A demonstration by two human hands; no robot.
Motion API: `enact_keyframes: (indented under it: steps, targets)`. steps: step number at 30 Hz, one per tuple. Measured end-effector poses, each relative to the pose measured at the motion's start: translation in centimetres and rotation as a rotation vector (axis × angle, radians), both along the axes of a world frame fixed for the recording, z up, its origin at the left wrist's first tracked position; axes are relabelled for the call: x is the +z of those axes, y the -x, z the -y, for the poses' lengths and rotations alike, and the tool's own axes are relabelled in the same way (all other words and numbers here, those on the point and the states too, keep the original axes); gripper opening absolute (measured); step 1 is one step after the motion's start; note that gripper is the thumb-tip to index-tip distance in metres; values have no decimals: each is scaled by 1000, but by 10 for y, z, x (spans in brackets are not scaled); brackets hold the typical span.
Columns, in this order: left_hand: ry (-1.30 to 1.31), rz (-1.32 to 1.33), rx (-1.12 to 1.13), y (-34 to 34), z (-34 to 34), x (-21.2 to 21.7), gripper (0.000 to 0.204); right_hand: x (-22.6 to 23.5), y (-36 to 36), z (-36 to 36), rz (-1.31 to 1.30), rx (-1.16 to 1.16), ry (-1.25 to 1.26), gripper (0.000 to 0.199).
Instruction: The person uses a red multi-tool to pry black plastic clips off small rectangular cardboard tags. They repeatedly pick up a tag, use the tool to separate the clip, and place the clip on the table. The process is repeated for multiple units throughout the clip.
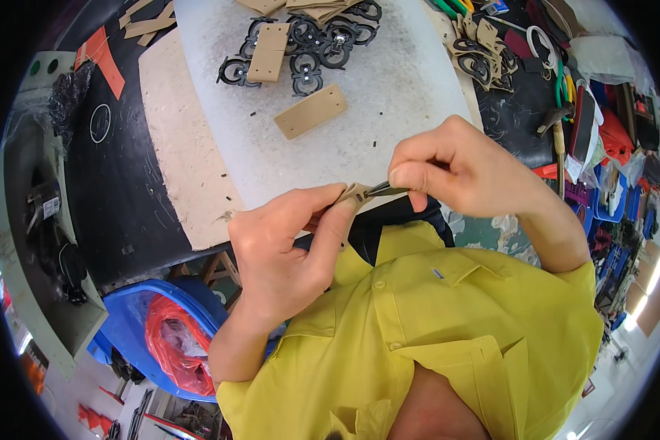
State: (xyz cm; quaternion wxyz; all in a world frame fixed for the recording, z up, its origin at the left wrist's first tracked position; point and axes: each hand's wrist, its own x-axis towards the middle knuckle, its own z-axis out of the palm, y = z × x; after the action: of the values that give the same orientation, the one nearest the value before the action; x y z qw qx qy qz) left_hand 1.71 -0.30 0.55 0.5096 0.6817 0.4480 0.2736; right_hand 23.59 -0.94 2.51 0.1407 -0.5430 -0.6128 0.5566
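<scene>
My left hand (290,238) is closed, pinching a bent tan strip (354,192) between thumb and fingers, just above my lap at the table's near edge. The strip has small dark slots, and its lower part hangs below my thumb. Dark metal tweezers (386,191) sit in the closed fingers of my right hand (455,167). Their tips touch the strip at one slot. Beyond my hands, a flat tan piece with holes (310,111) lies on the pale work sheet (235,132). Another tan piece (269,53) rests on several black ring-shaped parts with metal buckles (306,72).
More tan pieces and black parts (482,51) are heaped at the back right, near a hammer (554,117). Orange strips (104,62) and a clear ring (100,123) lie at the left. A blue bin (136,308) with a red bag stands below the table's left edge.
</scene>
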Motion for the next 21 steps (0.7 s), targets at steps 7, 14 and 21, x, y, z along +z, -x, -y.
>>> enact_keyframes:
  steps: [7, 14, 21]
  targets:
    - [352, 273, 219, 4, -13, -12, 13, -17, 23, 17, 102, -62, -946, 29]
    - [354, 299, 200, -3, -11, -5, 11, -21, 29, 23, 105, 19, -925, 21]
    - [-212, -19, 213, -21, 11, -21, 9, -14, 23, 18, 189, 21, -503, 16]
